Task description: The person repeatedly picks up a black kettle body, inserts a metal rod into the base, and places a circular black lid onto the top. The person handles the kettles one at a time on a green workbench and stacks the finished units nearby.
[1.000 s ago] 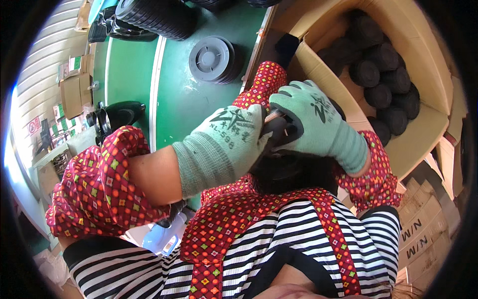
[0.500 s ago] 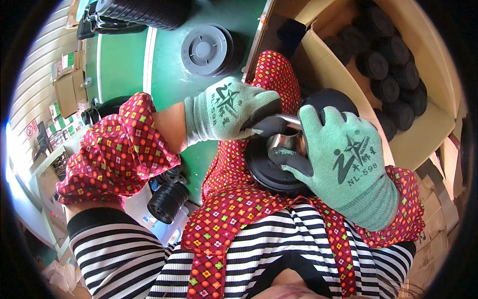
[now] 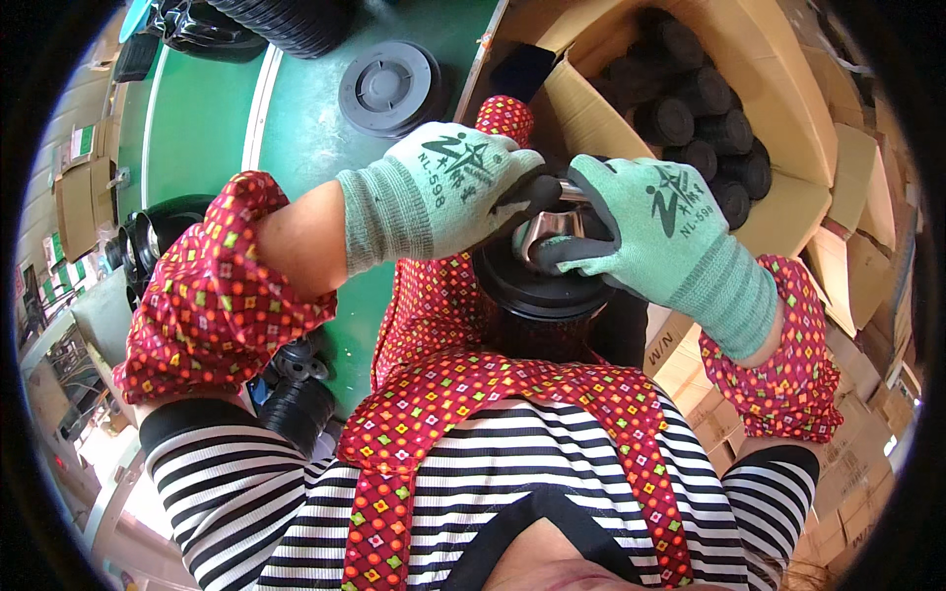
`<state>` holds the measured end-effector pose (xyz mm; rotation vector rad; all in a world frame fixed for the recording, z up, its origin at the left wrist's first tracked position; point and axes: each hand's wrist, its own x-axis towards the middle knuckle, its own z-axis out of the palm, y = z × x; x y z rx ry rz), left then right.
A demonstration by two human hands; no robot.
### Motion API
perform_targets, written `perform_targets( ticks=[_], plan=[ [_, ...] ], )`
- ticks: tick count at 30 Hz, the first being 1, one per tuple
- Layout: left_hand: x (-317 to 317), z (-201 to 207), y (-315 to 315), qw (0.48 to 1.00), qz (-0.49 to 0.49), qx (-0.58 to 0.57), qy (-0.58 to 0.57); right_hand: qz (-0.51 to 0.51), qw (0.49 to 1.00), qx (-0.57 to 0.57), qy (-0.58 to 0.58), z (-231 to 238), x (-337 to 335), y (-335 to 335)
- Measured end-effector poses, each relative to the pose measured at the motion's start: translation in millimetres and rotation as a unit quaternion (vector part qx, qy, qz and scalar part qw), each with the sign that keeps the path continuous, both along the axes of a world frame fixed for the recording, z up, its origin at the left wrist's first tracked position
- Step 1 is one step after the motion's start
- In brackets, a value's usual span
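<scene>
In my lap is a round black ribbed-looking part (image 3: 527, 286), its dark side partly in shadow. A shiny curved metal piece (image 3: 538, 232) sits over its top, with a short metal bar (image 3: 572, 190) just beyond. My left hand (image 3: 473, 187), in a green and black glove, is closed at the left end of that bar; its fingertips are partly hidden. From the right, my right hand (image 3: 641, 222), gloved alike, grips the metal piece between thumb and fingers. What lies under both palms is hidden.
A grey disc-shaped part (image 3: 388, 87) lies on the green table (image 3: 320, 123). Stacked black ribbed parts (image 3: 286, 22) are at its far edge. To the right stands an open cardboard box (image 3: 788, 212) holding several black round parts (image 3: 724, 133). More black parts (image 3: 296, 404) sit by my left elbow.
The whole view has shifted. Both hands are still at the metal piece and appear higher in view. More of the black part's side now shows below its top rim.
</scene>
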<state>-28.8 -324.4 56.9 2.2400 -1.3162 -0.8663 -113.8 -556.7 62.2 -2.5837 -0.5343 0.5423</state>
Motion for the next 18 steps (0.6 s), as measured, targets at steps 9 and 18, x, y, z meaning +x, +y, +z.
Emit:
perform_targets(
  ticks=[9,18],
  plan=[
    [-17.2,0.5,-9.6,0.995,0.090,0.048,0.003,-0.082,0.997,-0.001,-0.003,24.0,-14.8,18.7],
    [4.2,-38.1,-19.5,0.998,0.005,-0.066,-0.012,-0.147,0.984,-0.099,0.008,37.4,-20.4,26.6]
  ],
)
